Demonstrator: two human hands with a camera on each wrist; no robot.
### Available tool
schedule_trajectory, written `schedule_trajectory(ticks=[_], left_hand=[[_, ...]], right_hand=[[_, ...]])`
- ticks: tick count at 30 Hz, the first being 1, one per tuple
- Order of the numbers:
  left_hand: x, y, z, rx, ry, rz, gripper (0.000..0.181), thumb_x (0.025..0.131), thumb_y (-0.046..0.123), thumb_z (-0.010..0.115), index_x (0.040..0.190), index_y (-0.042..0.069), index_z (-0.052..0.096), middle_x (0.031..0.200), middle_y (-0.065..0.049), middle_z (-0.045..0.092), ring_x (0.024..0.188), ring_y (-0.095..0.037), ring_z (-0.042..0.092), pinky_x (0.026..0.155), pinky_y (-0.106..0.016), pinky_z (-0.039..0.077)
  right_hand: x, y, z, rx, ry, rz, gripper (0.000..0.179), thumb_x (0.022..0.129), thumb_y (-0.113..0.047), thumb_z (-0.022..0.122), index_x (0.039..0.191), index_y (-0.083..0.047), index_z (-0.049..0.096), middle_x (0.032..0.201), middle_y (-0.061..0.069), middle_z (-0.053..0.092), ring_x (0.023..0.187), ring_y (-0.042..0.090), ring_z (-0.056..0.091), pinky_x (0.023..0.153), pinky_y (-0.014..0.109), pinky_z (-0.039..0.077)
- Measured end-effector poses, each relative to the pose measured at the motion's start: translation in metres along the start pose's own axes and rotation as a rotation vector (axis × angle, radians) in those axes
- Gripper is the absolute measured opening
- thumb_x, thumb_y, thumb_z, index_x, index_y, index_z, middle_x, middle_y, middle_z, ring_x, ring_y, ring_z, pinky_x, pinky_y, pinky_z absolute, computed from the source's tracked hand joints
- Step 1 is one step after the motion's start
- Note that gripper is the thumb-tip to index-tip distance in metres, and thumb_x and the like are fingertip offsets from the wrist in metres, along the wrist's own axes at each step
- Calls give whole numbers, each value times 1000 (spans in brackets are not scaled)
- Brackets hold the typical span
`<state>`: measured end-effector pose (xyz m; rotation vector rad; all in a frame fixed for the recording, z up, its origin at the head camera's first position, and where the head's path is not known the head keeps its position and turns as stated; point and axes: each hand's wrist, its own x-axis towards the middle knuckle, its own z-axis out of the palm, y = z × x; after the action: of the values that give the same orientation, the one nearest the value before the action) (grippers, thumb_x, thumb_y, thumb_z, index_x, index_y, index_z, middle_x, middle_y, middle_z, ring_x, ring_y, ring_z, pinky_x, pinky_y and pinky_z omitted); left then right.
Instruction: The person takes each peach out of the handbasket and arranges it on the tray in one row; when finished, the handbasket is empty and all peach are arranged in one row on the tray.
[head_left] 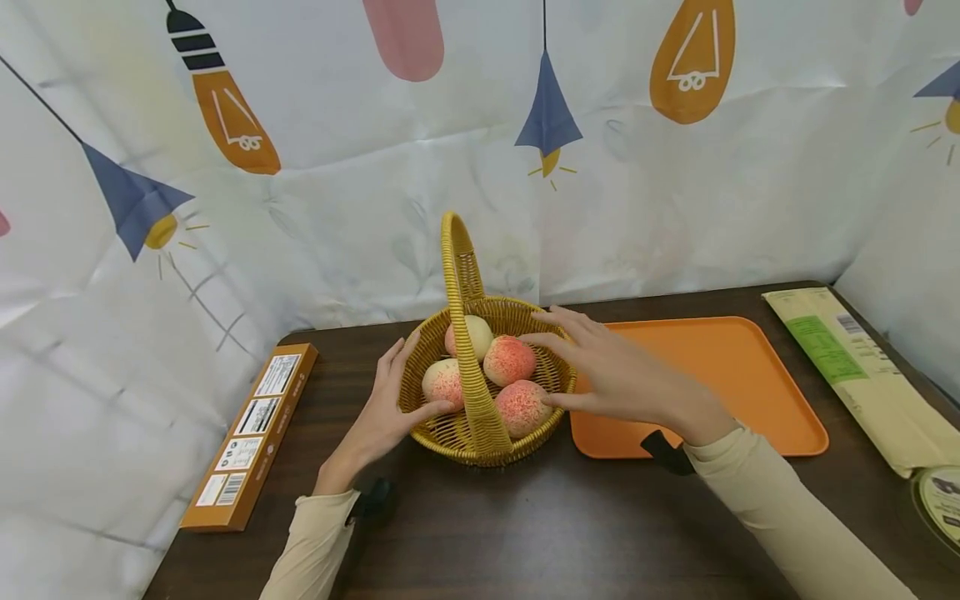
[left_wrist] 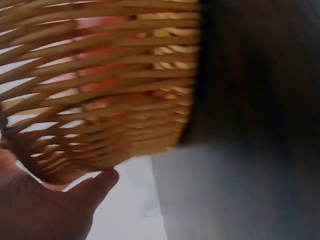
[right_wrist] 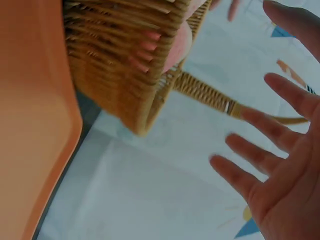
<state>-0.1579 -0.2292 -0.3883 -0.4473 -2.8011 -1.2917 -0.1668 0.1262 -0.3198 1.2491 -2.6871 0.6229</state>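
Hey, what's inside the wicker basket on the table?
I see four peach-like fruits inside the basket. Its handle partly hides some, and whatever lies directly beneath them is covered.

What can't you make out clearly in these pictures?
Head view: right side of the leftmost fruit, behind the basket handle.
Head view: fine print on the box labels, too small.
Head view: rest of the round container, cut off by the right edge.
Left wrist view: outline of the reddish fruit, hidden by the basket weave.
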Motion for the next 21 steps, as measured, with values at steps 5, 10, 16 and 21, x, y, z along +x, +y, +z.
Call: schedule_trajectory(ticks=[5, 10, 16, 21], left_hand=[[-2, -5, 3, -13, -21, -58, 121, 85, 47, 87, 170, 26, 3, 173, -15, -4, 157, -44, 9, 114, -72, 29], [-1, -5, 3, -37, -40, -108, 128, 83, 48, 88, 170, 23, -3, 172, -16, -1, 156, -41, 16, 116, -68, 30], [2, -6, 4, -68, -49, -126, 132, 83, 48, 88, 169, 23, -8, 173, -16, 1, 157, -39, 14, 117, -68, 28], [1, -6, 3, -71, -49, -144, 134, 82, 47, 89, 169, 21, -10, 173, -17, -1, 157, -40, 12, 118, -67, 27]], right_hand=[[19, -9, 7, 31, -148, -26, 53, 98, -34, 77, 142, -9, 61, 141, 10, 54, 110, 22, 60, 90, 38, 54], [29, -7, 19, 70, -267, -16, 44, 97, -32, 78, 132, -9, 67, 126, 4, 58, 100, 17, 59, 88, 36, 53], [33, 1, 32, 159, -268, -5, 47, 92, -37, 83, 129, -9, 70, 118, -1, 60, 101, 15, 61, 90, 35, 53], [38, 6, 39, 258, -241, -11, 51, 87, -42, 87, 124, -12, 72, 120, -1, 60, 106, 15, 60, 93, 35, 53]])
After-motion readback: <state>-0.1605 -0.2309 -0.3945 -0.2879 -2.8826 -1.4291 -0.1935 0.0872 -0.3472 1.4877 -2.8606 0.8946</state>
